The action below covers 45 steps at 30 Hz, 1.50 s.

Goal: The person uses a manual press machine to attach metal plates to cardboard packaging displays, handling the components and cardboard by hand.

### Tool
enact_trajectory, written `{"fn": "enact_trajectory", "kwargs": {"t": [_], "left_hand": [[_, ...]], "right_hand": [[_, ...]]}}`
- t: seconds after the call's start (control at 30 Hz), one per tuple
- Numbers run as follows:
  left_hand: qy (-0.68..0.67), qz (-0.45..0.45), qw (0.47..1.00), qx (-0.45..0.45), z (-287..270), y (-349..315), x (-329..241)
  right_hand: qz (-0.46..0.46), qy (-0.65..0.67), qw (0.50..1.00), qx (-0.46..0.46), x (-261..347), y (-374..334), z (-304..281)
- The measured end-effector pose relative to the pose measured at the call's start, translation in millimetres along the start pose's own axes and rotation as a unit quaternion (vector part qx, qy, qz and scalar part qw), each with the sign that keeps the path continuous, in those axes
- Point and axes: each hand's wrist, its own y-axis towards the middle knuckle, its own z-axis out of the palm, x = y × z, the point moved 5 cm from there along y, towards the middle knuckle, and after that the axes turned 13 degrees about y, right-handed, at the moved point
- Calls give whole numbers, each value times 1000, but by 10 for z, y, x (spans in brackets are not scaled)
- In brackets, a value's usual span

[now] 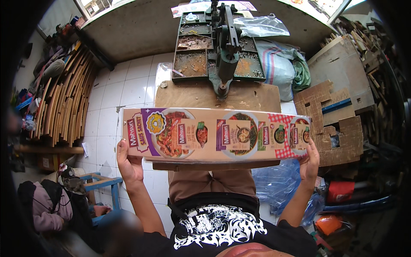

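Note:
A long printed board (209,133) spans the width of my lap, wrapped in glossy film and covered with pictures of food dishes. My left hand (130,162) is closed around its left end, with the thumb near the front face. At the other end my right hand (310,161) grips the lower right corner. Several layers seem to show along the bottom edge, so it may be a stack. Just beyond the board stands a dark metal hand press (226,64), bolted to a wooden bench top (180,95). Neither hand touches the press.
Compartment trays (191,64) holding small metal pieces flank the press. Wooden boards (68,98) stand stacked at left, near a blue stool frame (105,184). On the right are a woven sack (278,64), cut wooden panels (338,128) and clear plastic sheeting (278,182).

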Motion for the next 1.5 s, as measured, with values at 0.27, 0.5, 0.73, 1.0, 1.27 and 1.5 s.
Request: {"fn": "enact_trajectory", "kwargs": {"t": [0.27,0.5,0.73,1.0,1.27,1.5], "left_hand": [[470,171,865,31,189,720,17],[407,170,895,67,267,605,50],[402,149,897,108,385,676,86],[369,145,911,111,418,601,73],[353,119,920,126,385,678,222],[287,44,949,128,404,623,362]], "right_hand": [[-110,-401,909,-15,-66,679,15],[-88,-312,945,-39,-80,636,-100],[-121,-327,936,-39,-57,743,-183],[-143,-309,939,-37,52,658,-89],[-133,-373,918,-36,-75,716,-271],[-58,-406,908,-80,-94,745,-489]]}}
